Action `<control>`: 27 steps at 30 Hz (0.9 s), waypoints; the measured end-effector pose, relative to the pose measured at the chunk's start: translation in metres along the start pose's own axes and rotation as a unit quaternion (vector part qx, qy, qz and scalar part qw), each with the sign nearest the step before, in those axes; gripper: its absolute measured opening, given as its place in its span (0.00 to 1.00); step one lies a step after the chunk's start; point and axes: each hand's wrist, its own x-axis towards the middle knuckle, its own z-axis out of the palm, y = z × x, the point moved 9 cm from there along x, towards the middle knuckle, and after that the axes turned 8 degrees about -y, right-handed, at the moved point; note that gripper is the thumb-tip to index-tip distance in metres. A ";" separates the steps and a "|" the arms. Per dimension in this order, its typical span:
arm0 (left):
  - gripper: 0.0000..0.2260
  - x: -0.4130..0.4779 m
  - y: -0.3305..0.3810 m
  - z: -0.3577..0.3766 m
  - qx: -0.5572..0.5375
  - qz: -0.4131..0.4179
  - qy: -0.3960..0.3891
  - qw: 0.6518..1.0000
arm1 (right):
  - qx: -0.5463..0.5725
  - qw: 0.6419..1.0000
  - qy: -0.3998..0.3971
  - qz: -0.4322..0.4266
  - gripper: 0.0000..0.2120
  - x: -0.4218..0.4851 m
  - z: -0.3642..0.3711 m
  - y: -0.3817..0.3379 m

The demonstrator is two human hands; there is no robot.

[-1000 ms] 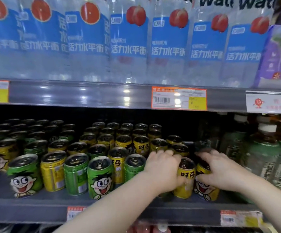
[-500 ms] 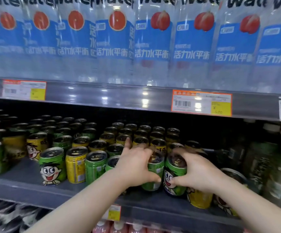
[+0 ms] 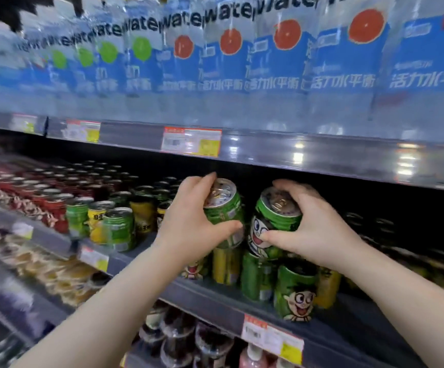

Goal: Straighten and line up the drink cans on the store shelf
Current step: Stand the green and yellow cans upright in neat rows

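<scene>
Head view shows us holding two green drink cans above the middle shelf [image 3: 215, 296], one in each hand. Our left hand [image 3: 189, 229] wraps its fingers and thumb around the left green can [image 3: 224, 208], which leans with its top tipped toward us and to the left, its long axis off upright. Our right hand [image 3: 313, 229] clasps the right green can [image 3: 274, 224] from its right side, thumb across the cartoon face, and that can tilts much the same way. Both cans sit just beside each other, raised over the front row. Below them stand a yellow can [image 3: 226, 266], a green front can [image 3: 295, 293] with a cartoon face and more cans between, so we judge that open spots to set these down are few and the standing tops could catch a tilted base. To the left, more green and yellow cans [image 3: 114, 224] stand in looser rows, then red cans [image 3: 29, 197]. Overhead, the upper shelf edge [image 3: 295, 155] with water bottles [image 3: 268, 65] leaves little room to lift higher.
</scene>
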 end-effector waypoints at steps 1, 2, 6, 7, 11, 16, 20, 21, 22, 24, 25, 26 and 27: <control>0.43 -0.001 -0.021 -0.013 0.006 -0.009 0.003 1.000 | 0.003 1.000 0.005 -0.007 0.42 0.013 0.011 -0.014; 0.43 -0.001 -0.041 -0.025 0.013 -0.016 0.002 1.000 | 0.009 1.000 0.011 -0.011 0.42 0.027 0.023 -0.026; 0.46 0.003 -0.120 -0.064 0.058 -0.043 -0.032 0.997 | 0.023 1.000 0.005 -0.010 0.41 0.080 0.073 -0.070; 0.46 0.005 -0.136 -0.070 0.065 -0.043 -0.041 0.996 | 0.018 1.000 0.001 -0.008 0.42 0.092 0.086 -0.079; 0.47 0.010 -0.179 -0.076 0.072 -0.038 -0.081 0.993 | 0.004 0.999 -0.022 0.025 0.42 0.125 0.130 -0.089; 0.43 0.018 -0.190 -0.038 0.120 0.032 -0.174 0.977 | -0.029 0.986 -0.128 0.102 0.46 0.133 0.176 -0.073; 0.41 0.024 -0.203 -0.011 0.214 0.053 -0.204 0.954 | -0.079 0.970 -0.174 0.153 0.48 0.130 0.196 -0.055; 0.41 0.026 -0.208 -0.005 0.232 0.053 -0.208 0.949 | -0.095 0.965 -0.185 0.158 0.48 0.130 0.200 -0.054; 0.41 0.028 -0.212 -0.001 0.252 0.055 -0.210 0.943 | -0.113 0.961 -0.199 0.157 0.47 0.130 0.205 -0.054; 0.40 0.031 -0.218 0.007 0.286 0.057 -0.221 0.931 | -0.153 0.949 -0.230 0.153 0.47 0.132 0.213 -0.054; 0.40 0.033 -0.219 0.010 0.296 0.055 -0.231 0.925 | -0.165 0.943 -0.245 0.154 0.47 0.133 0.214 -0.055; 0.39 0.035 -0.221 0.013 0.301 0.052 -0.247 0.920 | -0.170 0.938 -0.261 0.154 0.46 0.134 0.214 -0.053; 0.39 0.037 -0.221 0.014 0.298 0.050 -0.266 0.915 | -0.164 0.934 -0.279 0.152 0.44 0.137 0.212 -0.054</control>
